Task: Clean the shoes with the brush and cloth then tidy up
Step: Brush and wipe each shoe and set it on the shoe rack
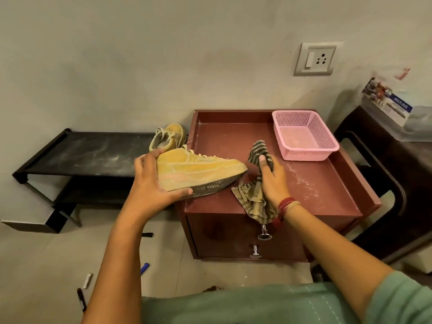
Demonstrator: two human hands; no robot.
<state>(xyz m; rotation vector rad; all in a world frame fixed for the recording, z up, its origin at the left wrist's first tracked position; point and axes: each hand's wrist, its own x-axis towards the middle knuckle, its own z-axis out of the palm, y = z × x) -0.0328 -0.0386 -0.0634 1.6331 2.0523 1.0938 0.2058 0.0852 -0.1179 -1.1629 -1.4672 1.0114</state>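
From the head camera, the left hand (152,183) clamps the heel of a dusty mustard suede-like sneaker (201,167), which is tilted above the edge of a maroon wooden cabinet (327,183). The right hand (272,181) curls its fingers round a limp striped woven cloth (251,197). The shoe looks light, with a stiff ribbed sole and a soft nap, and the heel probably gives the firmest hold.

I hold the dusty tan shoe (203,167) mid-frame in my left grip (152,183), heel in hand, toe pointing right, grey sole tipped toward me. The second shoe (169,136) sits just behind it. The striped cloth (253,199) is bunched in my right grip (272,176), its tail drooping lower right.
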